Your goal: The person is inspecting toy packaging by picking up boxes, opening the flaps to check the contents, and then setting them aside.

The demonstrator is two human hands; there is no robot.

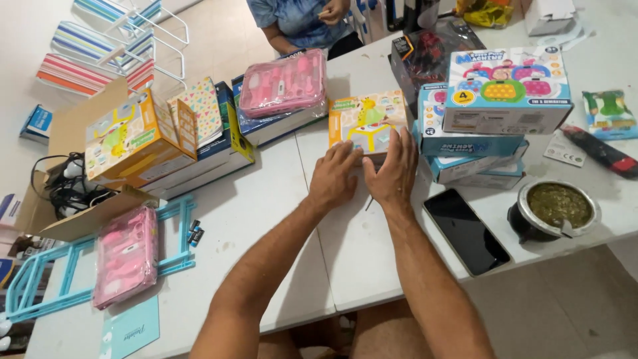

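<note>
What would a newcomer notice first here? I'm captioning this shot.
Both hands, left hand and right hand, rest on a small orange toy box at the table's middle. Right of it rises a stack of colourful game boxes; a pink zip case tops the boxes behind.

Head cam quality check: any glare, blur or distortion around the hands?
Head view: light is even and soft, with faint shadows under the left hand and right hand. Both hands and the orange toy box they touch look sharp. The phone screen shows mild sheen. Table edges bow slightly, suggesting wide-angle distortion.
</note>
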